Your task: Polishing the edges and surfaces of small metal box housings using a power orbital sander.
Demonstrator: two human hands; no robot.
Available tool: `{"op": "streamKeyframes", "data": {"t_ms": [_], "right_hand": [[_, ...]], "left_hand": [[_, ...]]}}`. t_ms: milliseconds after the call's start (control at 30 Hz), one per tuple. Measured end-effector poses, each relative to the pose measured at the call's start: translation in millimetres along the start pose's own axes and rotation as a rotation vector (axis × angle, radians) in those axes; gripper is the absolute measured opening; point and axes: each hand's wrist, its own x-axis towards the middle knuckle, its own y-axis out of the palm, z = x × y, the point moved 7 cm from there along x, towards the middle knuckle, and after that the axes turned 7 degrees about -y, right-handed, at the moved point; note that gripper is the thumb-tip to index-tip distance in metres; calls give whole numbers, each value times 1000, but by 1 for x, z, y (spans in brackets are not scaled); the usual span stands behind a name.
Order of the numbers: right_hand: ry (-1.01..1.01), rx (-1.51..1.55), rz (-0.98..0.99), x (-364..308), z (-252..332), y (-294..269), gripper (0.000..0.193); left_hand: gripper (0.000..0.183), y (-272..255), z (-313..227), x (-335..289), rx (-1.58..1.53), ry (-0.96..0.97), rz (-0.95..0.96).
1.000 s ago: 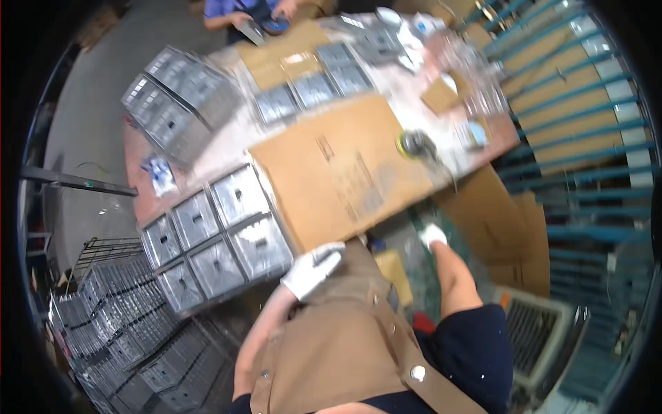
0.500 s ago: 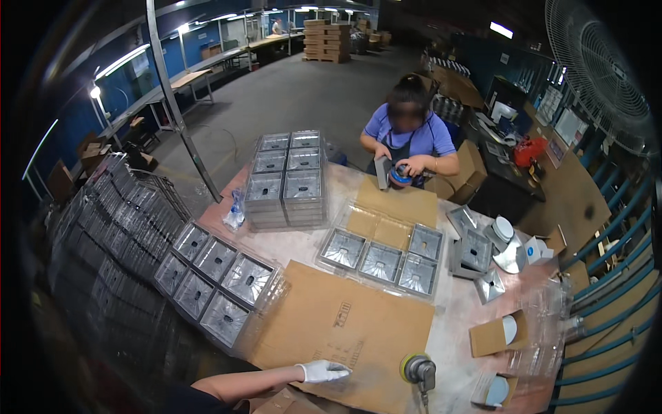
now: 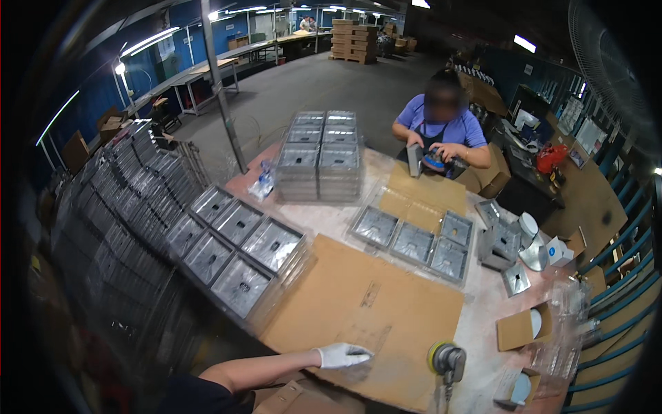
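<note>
My left hand (image 3: 345, 355), in a white glove, lies over the near part of a flat brown cardboard sheet (image 3: 386, 303). Its fingers are stretched out toward the right and nothing shows in them. My right hand is out of view. To the right of the glove, a round sander (image 3: 447, 360) with a yellow-green rim rests at the sheet's edge, its hose trailing toward me. Left of the sheet sits a stack of clear plastic trays (image 3: 293, 276) holding square grey metal pieces (image 3: 274, 246).
Across the table, a person (image 3: 441, 127) holds a metal piece against a blue sander (image 3: 433, 161). A second tray stack (image 3: 318, 172) stands at the far left, a part-filled tray (image 3: 414, 243) before the person. Open boxes of discs (image 3: 517, 328) lie right; tall tray stacks (image 3: 117, 228) stand left.
The whole view has swung left, so the scene sits farther right in the picture. My left hand stays over the cardboard with its fingers outstretched. The person opposite still holds metal piece and sander.
</note>
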Motion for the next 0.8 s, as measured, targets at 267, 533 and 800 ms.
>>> {"op": "streamKeyframes", "data": {"t_ms": [267, 533, 800], "right_hand": [[39, -80, 74, -67, 64, 118, 31], [336, -216, 276, -163, -41, 143, 32], [625, -769, 606, -254, -254, 98, 26]], "left_hand": [[50, 19, 50, -52, -59, 49, -55], [43, 11, 90, -61, 10, 74, -163], [47, 38, 100, -63, 41, 4, -121]]}}
